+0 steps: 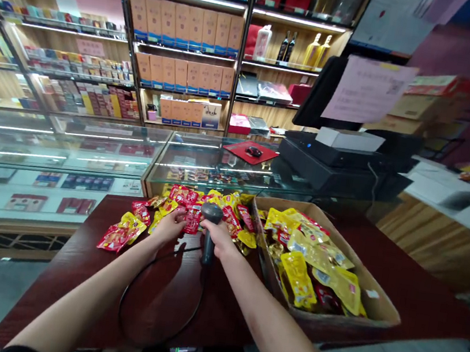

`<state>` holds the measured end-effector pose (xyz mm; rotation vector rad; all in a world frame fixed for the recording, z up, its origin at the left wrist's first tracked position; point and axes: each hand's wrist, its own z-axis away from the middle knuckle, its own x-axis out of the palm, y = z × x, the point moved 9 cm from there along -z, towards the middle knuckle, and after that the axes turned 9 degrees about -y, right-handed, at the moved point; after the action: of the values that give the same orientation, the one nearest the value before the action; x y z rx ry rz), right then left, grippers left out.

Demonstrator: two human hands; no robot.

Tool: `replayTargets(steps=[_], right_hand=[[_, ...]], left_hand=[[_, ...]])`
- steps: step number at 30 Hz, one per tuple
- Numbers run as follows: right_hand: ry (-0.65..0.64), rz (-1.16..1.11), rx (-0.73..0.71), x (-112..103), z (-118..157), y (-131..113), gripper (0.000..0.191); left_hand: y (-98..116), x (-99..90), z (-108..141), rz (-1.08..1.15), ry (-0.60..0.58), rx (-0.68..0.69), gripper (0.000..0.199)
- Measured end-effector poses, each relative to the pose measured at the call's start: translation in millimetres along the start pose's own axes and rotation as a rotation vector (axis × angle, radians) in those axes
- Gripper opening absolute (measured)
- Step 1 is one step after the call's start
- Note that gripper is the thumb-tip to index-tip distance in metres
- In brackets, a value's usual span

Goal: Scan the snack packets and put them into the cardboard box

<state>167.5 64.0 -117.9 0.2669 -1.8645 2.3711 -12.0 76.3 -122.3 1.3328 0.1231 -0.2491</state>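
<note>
A dark handheld scanner (212, 213) with a black cable stands upright over the dark red table (85, 271). My right hand (220, 237) is closed round its upper handle. To its left, my left hand (170, 225) has its fingers curled at a red snack packet (192, 218) in the pile; whether it grips the packet is hard to make out. Red and yellow packets lie heaped behind both hands. Nearer the left edge is a small group with a red packet (115, 236) and a yellow one.
An open cardboard box (383, 304) of snack packets sits on the right. Behind the table stand a glass counter (103, 149), a red mouse pad (243, 149) and a black register (329, 160). The scanner's cable (123, 306) loops toward the table's front edge.
</note>
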Motion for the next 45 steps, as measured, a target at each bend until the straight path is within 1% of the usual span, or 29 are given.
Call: replayTargets(steps=[3,6,9,12,14,17,19,21,22,23,26,27,28,29,31,33,35,36,38,41,43,45], right_hand=[[0.031,0.009,0.045,5.2,-13.7,16.2,0.022],[0.021,-0.007,0.075,11.4,-20.8,27.1,0.022],[0.008,-0.030,0.093,17.0,-20.6,32.1,0.022],[-0.013,-0.033,0.106,20.5,-14.1,32.8,0.021],[-0.014,0.005,0.077,18.0,-7.2,27.7,0.021],[0.002,0.111,-0.040,7.7,7.5,7.8,0.020],[-0.020,0.180,-0.108,2.8,20.4,-8.8,0.018],[-0.077,0.207,-0.144,1.7,34.8,-23.9,0.018],[-0.119,0.210,-0.155,2.6,42.2,-30.5,0.020],[-0.161,0.209,-0.168,3.9,49.5,-36.6,0.021],[-0.256,0.187,-0.192,4.1,68.5,-47.6,0.026],[-0.269,0.167,-0.187,1.8,73.2,-47.8,0.027],[-0.268,0.137,-0.173,-2.1,77.0,-46.1,0.028],[-0.256,0.099,-0.153,-7.2,80.1,-42.6,0.029],[-0.209,0.009,-0.101,-18.8,85.0,-31.5,0.029],[-0.179,-0.092,-0.050,-25.9,89.1,-17.8,0.030],[-0.192,-0.190,-0.007,-24.6,92.1,-5.5,0.030],[-0.201,-0.233,-0.003,-22.4,93.0,-1.9,0.030],[-0.186,-0.306,-0.027,-20.0,93.2,0.1,0.031],[-0.109,-0.347,-0.073,-23.9,89.9,-3.3,0.029],[-0.091,-0.327,-0.074,-26.7,86.1,-6.2,0.028],[-0.103,-0.277,-0.083,-29.1,82.1,-10.9,0.029]], left_hand=[[-1.4,-0.8,-5.0,-0.141,0.028,0.035,0.048],[-1.4,3.1,-5.5,-0.141,0.068,0.095,0.046],[0.5,10.6,-1.0,-0.200,0.082,0.158,0.045],[1.3,16.7,8.1,-0.247,0.081,0.188,0.046],[3.3,18.3,15.4,-0.226,0.079,0.209,0.043],[13.2,17.5,25.2,-0.215,0.078,0.245,0.033],[24.5,12.4,31.0,-0.174,0.105,0.272,0.037],[36.4,7.8,36.0,-0.082,0.110,0.283,0.047],[41.4,9.0,37.6,-0.038,0.073,0.275,0.051],[45.7,13.2,38.9,-0.005,0.005,0.258,0.052],[51.0,30.3,45.1,0.063,-0.227,0.192,0.045],[49.5,32.8,47.1,0.101,-0.267,0.170,0.043],[45.8,32.9,48.2,0.155,-0.275,0.143,0.041],[39.9,31.3,48.7,0.229,-0.257,0.109,0.040],[24.6,26.3,49.2,0.431,-0.170,0.045,0.038],[10.5,24.4,51.9,0.648,-0.057,0.020,0.035],[-0.3,30.4,57.9,0.799,0.024,0.011,0.030],[-4.2,36.4,61.7,0.832,0.039,0.003,0.028],[-9.5,51.1,69.3,0.828,0.025,-0.014,0.027],[-11.2,69.5,77.4,0.694,-0.087,-0.019,0.036],[-9.8,76.1,79.0,0.588,-0.191,-0.020,0.045],[-7.0,77.2,77.0,0.505,-0.280,-0.028,0.047]])
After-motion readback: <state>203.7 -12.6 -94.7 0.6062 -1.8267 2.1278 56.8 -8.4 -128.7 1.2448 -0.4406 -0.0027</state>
